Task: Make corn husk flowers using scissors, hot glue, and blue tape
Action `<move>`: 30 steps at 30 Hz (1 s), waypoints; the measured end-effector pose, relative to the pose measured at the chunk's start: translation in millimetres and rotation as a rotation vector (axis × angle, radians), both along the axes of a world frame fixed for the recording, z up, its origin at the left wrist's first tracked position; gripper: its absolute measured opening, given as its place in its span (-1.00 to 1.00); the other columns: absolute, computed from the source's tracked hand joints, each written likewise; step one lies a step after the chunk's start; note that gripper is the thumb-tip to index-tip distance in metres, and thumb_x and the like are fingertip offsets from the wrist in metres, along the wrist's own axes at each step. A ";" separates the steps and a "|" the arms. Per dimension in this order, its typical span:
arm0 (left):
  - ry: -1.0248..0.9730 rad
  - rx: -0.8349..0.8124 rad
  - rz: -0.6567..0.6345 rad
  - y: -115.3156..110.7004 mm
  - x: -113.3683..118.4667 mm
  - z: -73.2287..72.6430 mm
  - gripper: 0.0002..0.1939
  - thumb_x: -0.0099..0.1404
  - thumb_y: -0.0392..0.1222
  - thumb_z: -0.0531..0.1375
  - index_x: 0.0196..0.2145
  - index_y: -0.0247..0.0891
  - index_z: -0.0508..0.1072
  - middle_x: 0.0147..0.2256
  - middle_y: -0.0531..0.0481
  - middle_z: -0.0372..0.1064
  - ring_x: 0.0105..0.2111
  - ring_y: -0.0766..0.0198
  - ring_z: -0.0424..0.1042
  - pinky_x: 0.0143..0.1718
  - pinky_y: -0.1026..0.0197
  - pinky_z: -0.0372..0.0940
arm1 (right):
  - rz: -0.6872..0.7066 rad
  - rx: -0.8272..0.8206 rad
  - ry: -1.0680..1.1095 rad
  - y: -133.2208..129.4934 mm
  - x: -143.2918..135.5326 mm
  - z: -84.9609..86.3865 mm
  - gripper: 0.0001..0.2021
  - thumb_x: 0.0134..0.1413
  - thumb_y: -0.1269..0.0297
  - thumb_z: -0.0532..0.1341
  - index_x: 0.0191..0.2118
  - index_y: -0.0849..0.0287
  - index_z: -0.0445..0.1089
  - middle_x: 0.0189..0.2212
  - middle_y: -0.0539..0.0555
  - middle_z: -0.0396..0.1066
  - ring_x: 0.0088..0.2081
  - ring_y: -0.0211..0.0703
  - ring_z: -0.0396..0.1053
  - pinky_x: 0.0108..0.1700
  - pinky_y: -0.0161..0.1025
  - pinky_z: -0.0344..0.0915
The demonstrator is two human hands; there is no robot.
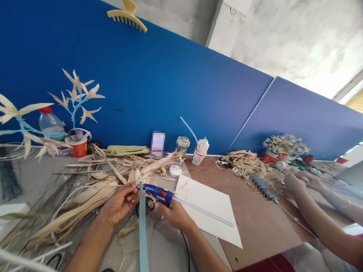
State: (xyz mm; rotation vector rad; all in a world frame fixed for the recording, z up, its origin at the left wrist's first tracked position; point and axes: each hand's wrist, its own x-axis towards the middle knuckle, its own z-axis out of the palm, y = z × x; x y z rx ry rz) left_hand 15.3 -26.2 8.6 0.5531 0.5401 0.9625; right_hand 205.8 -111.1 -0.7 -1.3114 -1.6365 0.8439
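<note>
My left hand (121,202) is closed in a pinch at the top end of a long light blue strip (143,238), which hangs down toward the bottom of the view. A small whitish piece (137,176) sticks up above these fingertips; its kind is not clear. A thin white wire (93,186) runs in from the left toward the same fingers. Wrapped in my right hand (174,214) is a blue glue gun (156,193), its nozzle at the pinched end of the strip. A clear glue stick (203,210) juts from the gun's rear across a white sheet (214,202).
Dried corn husks (82,200) cover the left of the table. Husk-flower branches (74,96) stand beside a red cup (79,148). A white cup (200,151), a jar (182,144) and a phone (158,144) line the blue partition (167,80). Another person's hands (298,183) work at right.
</note>
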 end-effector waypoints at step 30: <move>-0.057 -0.010 -0.017 1.0 -2.6 -0.9 -0.90 0.08 -0.49 0.24 -0.52 -0.42 0.40 -0.58 0.05 0.28 -0.69 0.56 0.07 -0.66 0.42 0.14 | -0.009 -0.048 0.156 -1.3 3.9 -0.4 -0.73 0.08 0.10 0.18 -0.20 0.17 0.46 -0.39 0.03 0.41 -0.38 -0.19 0.28 -0.29 -0.27 0.25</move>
